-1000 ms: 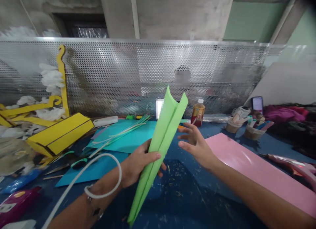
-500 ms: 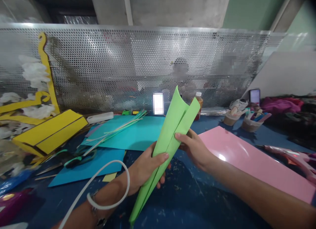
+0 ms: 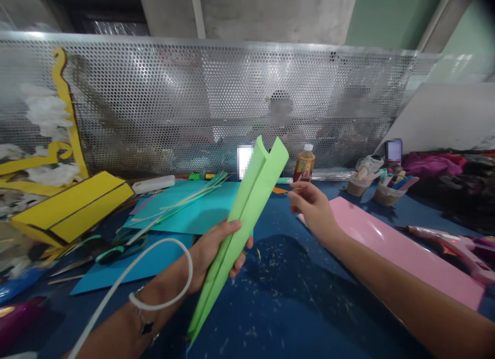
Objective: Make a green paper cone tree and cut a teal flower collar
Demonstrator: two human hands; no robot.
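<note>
My left hand (image 3: 213,255) grips the long, pointed, folded green paper sheet (image 3: 247,217); my right hand (image 3: 314,209) has released it and now hangs empty, clear of the fold.

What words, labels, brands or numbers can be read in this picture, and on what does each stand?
No text can be read. The label on the amber bottle is too small and blurred to read, and so is the gold marking on the purple package.
</note>
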